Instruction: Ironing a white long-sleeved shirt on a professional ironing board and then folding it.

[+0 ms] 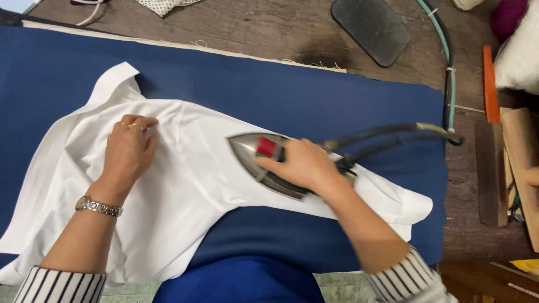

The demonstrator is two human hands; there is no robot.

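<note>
A white garment (179,191) lies spread on a dark blue cloth (314,95) that covers the work surface. My right hand (303,165) grips the handle of a metal iron (250,150), whose pointed tip faces left on the white fabric. A red knob sits on the iron just ahead of my fingers. My left hand (128,150), with rings and a wristwatch, presses flat on the garment to the left of the iron, fingers together.
The iron's black cord (393,130) runs right to a green-wrapped cable (449,84). A dark flat pad (370,28) lies on the wooden table at the back. Wooden blocks (519,163) and an orange strip (489,84) stand at the right edge.
</note>
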